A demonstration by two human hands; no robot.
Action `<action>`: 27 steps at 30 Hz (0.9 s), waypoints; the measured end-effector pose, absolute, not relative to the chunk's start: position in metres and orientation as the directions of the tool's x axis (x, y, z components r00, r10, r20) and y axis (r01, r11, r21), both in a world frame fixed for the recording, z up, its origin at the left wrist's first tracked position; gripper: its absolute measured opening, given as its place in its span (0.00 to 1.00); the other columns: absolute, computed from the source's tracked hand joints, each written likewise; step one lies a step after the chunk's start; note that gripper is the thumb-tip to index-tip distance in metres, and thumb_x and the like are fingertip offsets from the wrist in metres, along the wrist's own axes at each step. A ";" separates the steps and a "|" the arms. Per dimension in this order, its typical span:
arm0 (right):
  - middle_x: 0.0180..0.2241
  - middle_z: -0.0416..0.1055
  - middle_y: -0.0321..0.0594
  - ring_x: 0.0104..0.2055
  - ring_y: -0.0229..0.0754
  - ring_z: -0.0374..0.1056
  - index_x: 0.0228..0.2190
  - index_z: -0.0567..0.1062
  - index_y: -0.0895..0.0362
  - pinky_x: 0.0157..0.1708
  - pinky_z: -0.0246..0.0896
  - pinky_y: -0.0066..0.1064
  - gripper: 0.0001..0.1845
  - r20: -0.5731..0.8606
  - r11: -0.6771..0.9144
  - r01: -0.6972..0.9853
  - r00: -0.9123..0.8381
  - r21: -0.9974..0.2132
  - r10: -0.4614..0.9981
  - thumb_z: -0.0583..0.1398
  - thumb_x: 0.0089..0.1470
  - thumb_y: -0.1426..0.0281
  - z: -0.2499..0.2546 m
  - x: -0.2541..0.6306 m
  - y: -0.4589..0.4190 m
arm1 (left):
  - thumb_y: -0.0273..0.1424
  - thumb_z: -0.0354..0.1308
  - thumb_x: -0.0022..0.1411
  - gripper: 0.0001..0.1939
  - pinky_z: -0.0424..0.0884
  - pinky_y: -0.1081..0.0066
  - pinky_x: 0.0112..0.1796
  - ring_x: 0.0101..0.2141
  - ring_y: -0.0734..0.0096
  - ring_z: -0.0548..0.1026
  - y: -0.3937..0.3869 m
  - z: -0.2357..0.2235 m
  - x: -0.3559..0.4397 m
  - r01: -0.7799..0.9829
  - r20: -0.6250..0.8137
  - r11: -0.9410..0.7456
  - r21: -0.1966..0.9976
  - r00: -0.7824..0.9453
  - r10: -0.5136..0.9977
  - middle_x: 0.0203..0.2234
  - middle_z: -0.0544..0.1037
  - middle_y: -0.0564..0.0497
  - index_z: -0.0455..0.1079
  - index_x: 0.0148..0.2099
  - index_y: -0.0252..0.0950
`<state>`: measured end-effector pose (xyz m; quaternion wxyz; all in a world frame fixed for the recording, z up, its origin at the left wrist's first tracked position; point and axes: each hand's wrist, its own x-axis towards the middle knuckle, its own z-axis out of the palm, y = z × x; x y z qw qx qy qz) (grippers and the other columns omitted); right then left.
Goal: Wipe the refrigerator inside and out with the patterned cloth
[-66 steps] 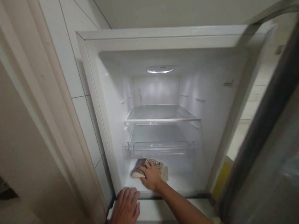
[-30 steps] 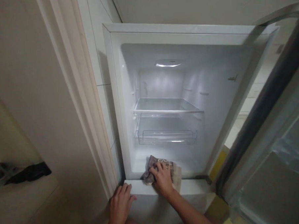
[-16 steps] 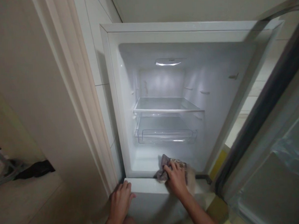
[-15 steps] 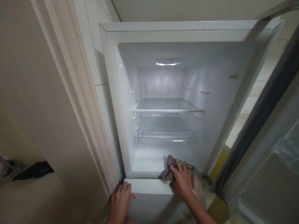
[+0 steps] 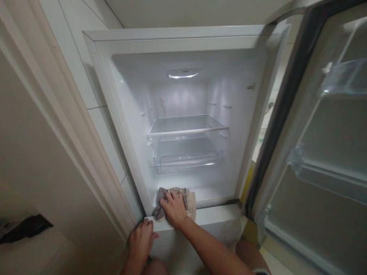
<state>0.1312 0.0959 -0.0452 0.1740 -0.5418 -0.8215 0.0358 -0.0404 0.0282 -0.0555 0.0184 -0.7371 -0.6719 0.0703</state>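
An open white fridge (image 5: 108, 96) stands before me, lit inside and without food. My right hand (image 5: 174, 209) presses a grey and beige cloth (image 5: 161, 194) on the front left of the fridge floor, fingers curled over it. My left hand (image 5: 141, 240) rests on the top left corner of the lower compartment's white front (image 5: 217, 217), fingers bent over the edge. A glass shelf (image 5: 186, 127) and a clear drawer (image 5: 187, 159) sit above the cloth.
The fridge door (image 5: 332, 147) stands open at the right with clear door bins (image 5: 348, 75). A beige wall and door frame (image 5: 49, 119) close in at the left. A dark object (image 5: 23, 227) lies on the floor at the far left.
My right hand has slid the cloth from the right end of the fridge's front edge back to the left. The left hand stays on the corner. The view has shifted right, showing more door.
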 end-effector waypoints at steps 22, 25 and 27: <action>0.62 0.71 0.44 0.66 0.61 0.60 0.58 0.76 0.45 0.63 0.51 0.58 0.29 0.220 0.106 0.946 -0.038 -0.305 0.975 0.62 0.57 0.78 -0.062 0.210 0.072 | 0.22 0.63 0.63 0.15 0.78 0.58 0.49 0.48 0.50 0.85 0.038 -0.055 -0.036 0.995 -0.086 -0.059 0.086 0.067 0.994 0.55 0.82 0.37 0.82 0.51 0.35; 0.62 0.71 0.47 0.65 0.61 0.60 0.56 0.76 0.48 0.64 0.51 0.58 0.27 0.210 0.206 0.906 -0.134 -0.369 0.968 0.63 0.55 0.77 -0.041 0.157 0.078 | 0.23 0.62 0.63 0.15 0.78 0.53 0.54 0.52 0.45 0.84 0.030 -0.061 -0.030 0.962 -0.005 0.011 0.273 -0.010 1.000 0.55 0.82 0.34 0.81 0.51 0.32; 0.58 0.73 0.48 0.63 0.59 0.63 0.51 0.77 0.52 0.64 0.54 0.55 0.24 0.206 0.189 0.817 -0.089 -0.545 0.975 0.65 0.52 0.74 -0.028 0.143 0.077 | 0.28 0.59 0.68 0.16 0.75 0.53 0.60 0.56 0.48 0.82 0.022 -0.070 -0.025 0.895 0.059 0.053 0.442 -0.088 0.994 0.56 0.82 0.36 0.79 0.55 0.33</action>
